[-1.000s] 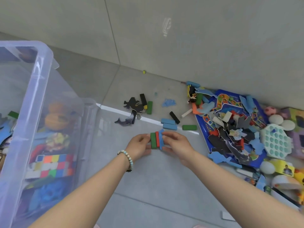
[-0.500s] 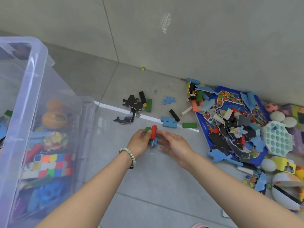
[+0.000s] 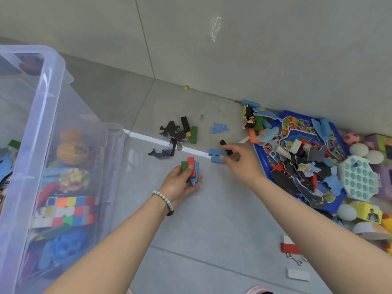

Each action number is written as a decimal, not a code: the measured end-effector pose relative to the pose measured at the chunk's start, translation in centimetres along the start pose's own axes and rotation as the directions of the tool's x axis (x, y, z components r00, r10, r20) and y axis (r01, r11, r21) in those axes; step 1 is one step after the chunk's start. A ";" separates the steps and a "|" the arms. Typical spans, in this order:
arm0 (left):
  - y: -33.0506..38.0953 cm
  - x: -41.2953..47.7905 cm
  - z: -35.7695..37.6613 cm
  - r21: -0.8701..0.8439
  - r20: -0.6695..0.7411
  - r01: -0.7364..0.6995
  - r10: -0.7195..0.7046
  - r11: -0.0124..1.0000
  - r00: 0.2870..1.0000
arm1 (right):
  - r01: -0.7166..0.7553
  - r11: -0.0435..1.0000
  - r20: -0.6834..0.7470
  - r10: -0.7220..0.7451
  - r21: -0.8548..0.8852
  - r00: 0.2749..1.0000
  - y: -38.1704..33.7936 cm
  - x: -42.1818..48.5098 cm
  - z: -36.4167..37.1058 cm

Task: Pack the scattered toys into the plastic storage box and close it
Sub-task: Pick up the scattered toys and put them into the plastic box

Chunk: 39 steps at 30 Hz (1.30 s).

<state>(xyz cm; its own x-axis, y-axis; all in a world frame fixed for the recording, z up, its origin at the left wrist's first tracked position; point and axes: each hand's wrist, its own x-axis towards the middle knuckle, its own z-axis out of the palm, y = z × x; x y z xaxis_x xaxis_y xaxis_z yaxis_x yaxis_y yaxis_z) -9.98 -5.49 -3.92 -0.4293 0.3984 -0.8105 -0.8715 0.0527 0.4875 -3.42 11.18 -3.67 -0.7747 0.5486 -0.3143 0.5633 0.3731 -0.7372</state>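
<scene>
The clear plastic storage box [image 3: 45, 107] stands open at the left, with a cube puzzle, balls and other toys inside. My left hand [image 3: 178, 185] is shut on a small bundle of blocks [image 3: 191, 164], green, red and blue, held above the floor. My right hand [image 3: 244, 164] reaches to the right of it, fingers spread and touching two blue blocks [image 3: 214, 152] that lie on the floor. A black block [image 3: 222, 142] lies just behind those fingers. Further back lie a green block [image 3: 193, 134], another black block [image 3: 185, 123] and dark dolphin puzzle pieces [image 3: 163, 152].
A blue game board [image 3: 297, 122] heaped with puzzle pieces and blocks lies at the right by the wall. Beside it are a teal pop toy [image 3: 358, 179], pale balls [image 3: 358, 149] and boxes. A red-and-white piece [image 3: 288, 245] and a white tile [image 3: 298, 274] lie near my right forearm.
My right hand has let go of the bundle and moved right and back onto the two blue blocks. My left hand keeps the bundle, now tilted in its palm.
</scene>
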 end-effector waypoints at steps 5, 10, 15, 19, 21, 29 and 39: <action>0.3 -0.2 0.2 -0.073 0.079 0.042 -0.036 0.996 0.996 | 0.078 0.962 0.021 -0.075 -0.261 0.997 0.0 1.2 1.4; 0.6 -0.4 0.7 -0.101 0.100 0.093 -0.083 0.991 0.992 | 0.096 0.934 -0.005 -0.105 -0.344 0.994 0.0 1.3 1.4; 0.7 -0.1 1.0 -0.116 0.060 0.084 -0.078 0.990 0.995 | 0.123 0.908 0.068 -0.105 -0.399 0.992 0.7 1.2 1.4; 0.5 0.1 1.0 -0.099 0.036 0.064 -0.061 0.993 0.998 | 0.094 0.943 0.036 -0.087 -0.320 0.996 0.9 0.7 2.1; 0.4 0.2 1.1 -0.109 0.035 0.074 -0.071 0.991 0.997 | 0.023 0.989 -0.042 -0.029 -0.148 0.999 0.0 0.5 2.1; 0.8 0.4 2.0 -0.224 0.134 0.112 -0.083 0.968 0.988 | 0.019 0.960 0.094 -0.048 0.280 0.994 -4.4 -2.8 0.3; 0.5 0.3 3.5 -0.157 0.014 0.156 -0.156 0.975 0.988 | -0.090 0.950 -0.019 0.089 -0.299 0.996 4.2 0.0 -4.0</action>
<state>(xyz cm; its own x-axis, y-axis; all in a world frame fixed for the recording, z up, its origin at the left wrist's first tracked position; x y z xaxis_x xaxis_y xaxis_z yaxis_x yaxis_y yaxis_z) -9.72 -2.15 -2.84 -0.2849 0.3984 -0.8718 -0.9541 -0.0307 0.2978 0.09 15.73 -4.43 -0.7162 0.5935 -0.3671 0.6909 0.5287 -0.4931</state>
